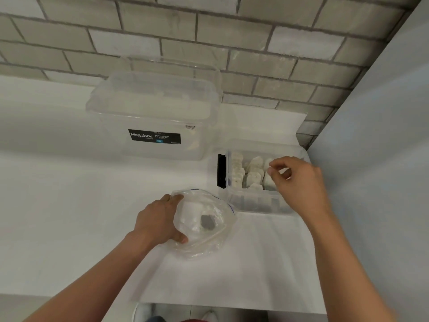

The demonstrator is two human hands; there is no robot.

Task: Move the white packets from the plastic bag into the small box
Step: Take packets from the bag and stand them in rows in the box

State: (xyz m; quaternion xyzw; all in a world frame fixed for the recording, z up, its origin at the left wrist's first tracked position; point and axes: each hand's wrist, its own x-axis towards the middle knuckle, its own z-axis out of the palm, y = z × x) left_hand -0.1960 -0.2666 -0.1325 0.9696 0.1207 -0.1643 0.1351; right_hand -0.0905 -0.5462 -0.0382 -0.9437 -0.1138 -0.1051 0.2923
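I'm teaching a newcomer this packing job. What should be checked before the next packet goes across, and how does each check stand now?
1. Grip of left hand on plastic bag: ok.
2. Top of small box open: ok.
3. Placed white packets lie inside the box: ok.
4. Nothing pinched in right hand: cannot tell.
5. More packets in the bag: cannot tell.

The left forearm [97, 270] and right forearm [343, 263] are bare along their full visible length, as are the left hand [160, 219] and right hand [299, 180]. Below the bench [69, 205] edge, a white left shoe [141, 312] and a white right shoe [209, 315] are visible. Between them are patches of blue fabric [156, 319] and red fabric [192, 320].
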